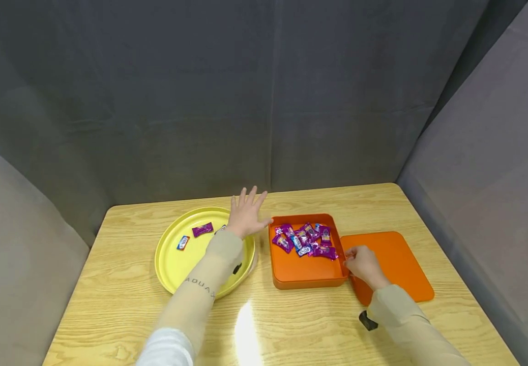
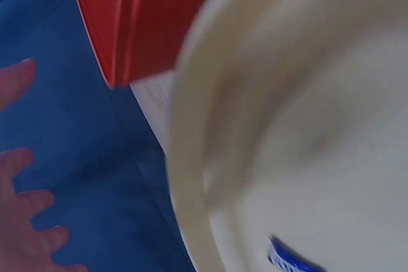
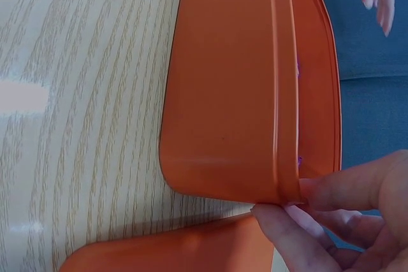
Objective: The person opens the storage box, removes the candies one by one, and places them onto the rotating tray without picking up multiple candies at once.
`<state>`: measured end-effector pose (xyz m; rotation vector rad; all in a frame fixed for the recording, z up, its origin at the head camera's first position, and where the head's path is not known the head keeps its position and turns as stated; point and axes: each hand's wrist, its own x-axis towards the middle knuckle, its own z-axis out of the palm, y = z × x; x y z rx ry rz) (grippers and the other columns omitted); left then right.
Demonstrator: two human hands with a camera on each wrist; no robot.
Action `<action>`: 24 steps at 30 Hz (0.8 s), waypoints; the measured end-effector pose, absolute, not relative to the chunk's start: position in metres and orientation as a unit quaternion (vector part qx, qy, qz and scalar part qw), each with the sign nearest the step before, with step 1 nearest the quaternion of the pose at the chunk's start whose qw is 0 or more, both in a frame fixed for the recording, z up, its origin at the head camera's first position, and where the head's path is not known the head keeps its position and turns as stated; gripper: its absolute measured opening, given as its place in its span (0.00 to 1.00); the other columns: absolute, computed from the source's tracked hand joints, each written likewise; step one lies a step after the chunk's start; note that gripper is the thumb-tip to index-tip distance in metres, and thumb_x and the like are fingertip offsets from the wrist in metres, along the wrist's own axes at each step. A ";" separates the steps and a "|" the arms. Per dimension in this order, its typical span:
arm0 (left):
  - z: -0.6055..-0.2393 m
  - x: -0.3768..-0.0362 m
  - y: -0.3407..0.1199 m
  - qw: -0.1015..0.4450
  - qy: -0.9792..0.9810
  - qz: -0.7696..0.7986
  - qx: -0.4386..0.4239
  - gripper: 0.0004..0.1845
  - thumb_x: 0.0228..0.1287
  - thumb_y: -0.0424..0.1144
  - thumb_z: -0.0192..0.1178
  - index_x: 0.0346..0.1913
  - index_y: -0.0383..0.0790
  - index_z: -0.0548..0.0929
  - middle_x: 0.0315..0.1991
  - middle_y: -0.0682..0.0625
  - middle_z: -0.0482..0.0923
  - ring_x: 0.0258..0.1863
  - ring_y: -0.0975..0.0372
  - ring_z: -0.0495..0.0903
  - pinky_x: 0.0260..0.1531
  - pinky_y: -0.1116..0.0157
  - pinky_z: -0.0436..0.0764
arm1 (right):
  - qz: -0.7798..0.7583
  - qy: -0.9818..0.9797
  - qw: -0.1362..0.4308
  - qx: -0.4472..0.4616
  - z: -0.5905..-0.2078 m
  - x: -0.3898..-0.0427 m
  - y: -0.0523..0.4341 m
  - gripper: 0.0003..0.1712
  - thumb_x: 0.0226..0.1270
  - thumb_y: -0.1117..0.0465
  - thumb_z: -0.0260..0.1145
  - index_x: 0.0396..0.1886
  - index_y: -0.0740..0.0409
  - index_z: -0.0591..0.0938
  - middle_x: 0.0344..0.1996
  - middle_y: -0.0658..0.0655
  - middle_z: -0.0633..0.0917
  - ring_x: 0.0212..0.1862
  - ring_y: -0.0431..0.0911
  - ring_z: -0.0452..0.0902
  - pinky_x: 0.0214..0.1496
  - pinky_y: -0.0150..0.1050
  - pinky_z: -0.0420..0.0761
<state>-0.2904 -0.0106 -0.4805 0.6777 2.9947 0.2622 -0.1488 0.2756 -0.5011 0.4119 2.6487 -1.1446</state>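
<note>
My left hand, fingers spread, hovers over the back right rim of a round yellow tray, its thumb toward the orange box. A purple-wrapped candy and a small blue-and-white candy lie on the tray; another is partly hidden by the left wrist. Several purple and blue-wrapped candies are heaped toward the back of the square orange box. My right hand pinches the box's right rim between thumb and fingers, as the right wrist view shows.
A flat orange lid lies on the wooden table right of the box, partly under the right hand. Dark cloth hangs behind the table, and grey panels stand at both sides.
</note>
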 end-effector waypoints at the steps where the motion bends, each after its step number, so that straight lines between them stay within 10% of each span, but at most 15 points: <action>1: -0.481 -0.290 -0.003 0.029 0.970 0.082 0.227 0.43 0.57 0.65 0.50 0.72 0.55 0.48 0.72 0.46 0.41 0.70 0.46 0.39 0.64 0.42 0.40 | -0.391 0.902 0.114 0.142 -0.501 -0.149 0.275 0.17 0.56 0.73 0.57 0.46 0.79 0.74 0.25 0.60 0.77 0.24 0.45 0.73 0.29 0.40 0.82; 24: -0.487 -0.250 0.115 0.081 0.917 0.003 0.391 0.36 0.60 0.61 0.51 0.69 0.57 0.56 0.69 0.53 0.54 0.68 0.59 0.53 0.66 0.56 0.54 | -0.386 0.903 0.114 0.149 -0.505 -0.148 0.274 0.16 0.56 0.73 0.57 0.45 0.78 0.75 0.22 0.58 0.75 0.23 0.44 0.71 0.27 0.37 0.81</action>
